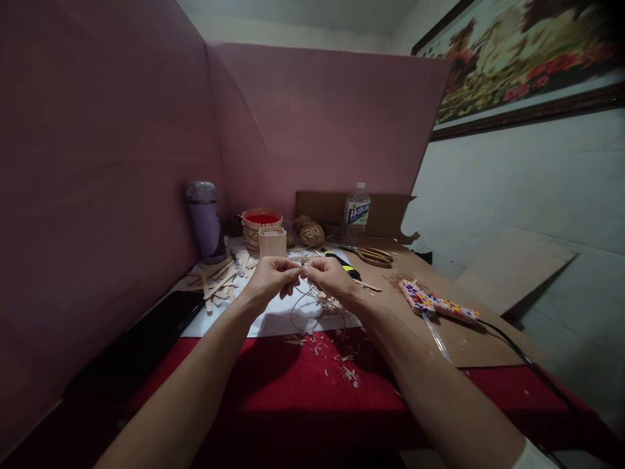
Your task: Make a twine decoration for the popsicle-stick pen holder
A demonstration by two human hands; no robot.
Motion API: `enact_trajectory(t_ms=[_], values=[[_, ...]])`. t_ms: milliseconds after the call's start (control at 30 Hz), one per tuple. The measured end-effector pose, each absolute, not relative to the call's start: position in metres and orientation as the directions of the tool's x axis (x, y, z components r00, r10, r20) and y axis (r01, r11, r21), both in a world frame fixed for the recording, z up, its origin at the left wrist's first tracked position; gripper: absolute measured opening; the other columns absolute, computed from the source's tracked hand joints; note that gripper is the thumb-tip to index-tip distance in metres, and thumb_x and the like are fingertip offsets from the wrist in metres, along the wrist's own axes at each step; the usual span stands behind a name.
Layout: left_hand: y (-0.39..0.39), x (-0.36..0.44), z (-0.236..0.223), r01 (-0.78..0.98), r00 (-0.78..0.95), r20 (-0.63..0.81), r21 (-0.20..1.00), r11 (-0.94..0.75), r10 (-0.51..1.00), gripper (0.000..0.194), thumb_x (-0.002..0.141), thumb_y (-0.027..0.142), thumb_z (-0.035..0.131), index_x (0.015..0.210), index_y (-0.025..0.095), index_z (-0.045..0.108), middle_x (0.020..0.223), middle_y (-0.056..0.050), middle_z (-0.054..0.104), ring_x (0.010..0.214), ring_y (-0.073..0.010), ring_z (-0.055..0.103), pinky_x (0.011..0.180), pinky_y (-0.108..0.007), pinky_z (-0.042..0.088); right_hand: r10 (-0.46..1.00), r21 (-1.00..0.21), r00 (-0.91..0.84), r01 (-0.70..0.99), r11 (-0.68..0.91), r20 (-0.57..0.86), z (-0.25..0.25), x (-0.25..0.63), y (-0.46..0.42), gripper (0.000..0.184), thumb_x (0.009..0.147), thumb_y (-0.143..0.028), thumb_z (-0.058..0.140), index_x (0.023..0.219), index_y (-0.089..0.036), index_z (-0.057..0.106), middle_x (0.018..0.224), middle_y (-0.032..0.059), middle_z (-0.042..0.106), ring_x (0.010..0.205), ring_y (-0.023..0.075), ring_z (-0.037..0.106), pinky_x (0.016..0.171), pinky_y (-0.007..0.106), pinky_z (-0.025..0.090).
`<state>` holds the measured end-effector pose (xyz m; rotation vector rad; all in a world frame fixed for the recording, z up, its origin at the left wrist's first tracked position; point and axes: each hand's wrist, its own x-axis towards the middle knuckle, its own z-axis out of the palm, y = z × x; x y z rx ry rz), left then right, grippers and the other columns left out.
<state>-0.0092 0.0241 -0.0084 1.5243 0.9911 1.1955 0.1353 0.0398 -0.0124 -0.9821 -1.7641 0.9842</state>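
Observation:
Over the white paper (pixel 273 326), my left hand (pixel 274 281) and my right hand (pixel 333 276) meet with their fingertips pinched together. Between them is a thin brown twine (pixel 293 315), which hangs down in a loose loop below the fingers. Just behind my left hand stands a small cup of upright wooden craft sticks (pixel 272 243). A larger stick-sided container (pixel 250 238) with a red inside is behind that cup. Pliers with black and yellow handles (pixel 350 268) lie beyond my right hand. The exact twist of the twine at the fingertips is too small to make out.
Loose craft sticks (pixel 219 286) lie left, by a purple flask (pixel 206 225) and a black flat object (pixel 146 332). Behind are a twine ball (pixel 311 233), a bottle (pixel 356 218) and scissors (pixel 375 256). A corded glue gun (pixel 430 302) rests on cardboard (pixel 481 348) at right.

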Motion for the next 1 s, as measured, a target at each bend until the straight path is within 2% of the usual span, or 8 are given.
enact_trajectory(t_ms=[267,500,700,933,1000], values=[[0.024,-0.009,-0.006,0.099,0.095,0.177,0.977,-0.186,0.980,0.019,0.060,0.027,0.067,0.064,0.009,0.065,0.039,0.002,0.049,0.031,-0.0037,0.036,0.032,-0.018,0.019,0.897,-0.926,-0.373,0.192,0.324,0.236,-0.005,0.137,0.033,0.012,0.066,-0.020,0.046,0.056,-0.015,0.049,0.044,-0.0054,0.040,0.039,0.0054,0.029,0.041,0.020,0.020],[0.023,-0.007,-0.005,0.159,0.076,0.204,0.964,-0.214,0.976,0.015,0.057,0.023,0.068,0.061,0.008,0.067,0.036,0.004,0.043,0.032,-0.0024,0.028,0.034,-0.019,0.015,0.894,-0.867,-0.359,0.315,0.387,0.269,-0.011,0.139,0.040,0.017,0.069,-0.021,0.045,0.054,-0.015,0.049,0.043,-0.0045,0.042,0.038,0.0051,0.031,0.041,0.020,0.023],[0.025,-0.008,-0.007,0.009,0.082,0.108,0.994,-0.109,0.991,0.017,0.055,0.024,0.071,0.060,0.010,0.063,0.036,0.007,0.039,0.030,-0.0010,0.025,0.035,-0.018,0.012,0.867,-0.745,-0.314,0.447,0.495,0.387,-0.016,0.140,0.046,0.017,0.073,-0.026,0.050,0.063,-0.014,0.057,0.048,-0.0010,0.051,0.044,0.0081,0.046,0.045,0.020,0.031],[0.025,-0.009,-0.005,-0.026,0.028,0.108,0.994,-0.107,0.994,0.021,0.053,0.026,0.072,0.060,0.009,0.061,0.036,0.007,0.040,0.030,-0.0004,0.025,0.035,-0.018,0.012,0.903,-0.819,-0.302,0.401,0.411,0.305,-0.015,0.139,0.042,0.014,0.076,-0.024,0.048,0.069,-0.015,0.056,0.054,0.0016,0.057,0.041,0.0092,0.051,0.041,0.020,0.034],[0.026,-0.009,-0.005,-0.032,0.020,0.100,0.995,-0.099,0.995,0.022,0.052,0.026,0.073,0.060,0.009,0.062,0.035,0.008,0.038,0.030,-0.0003,0.024,0.035,-0.018,0.012,0.896,-0.789,-0.300,0.435,0.435,0.329,-0.017,0.139,0.043,0.013,0.075,-0.022,0.048,0.067,-0.015,0.056,0.057,0.0023,0.058,0.046,0.0102,0.053,0.044,0.020,0.035]])
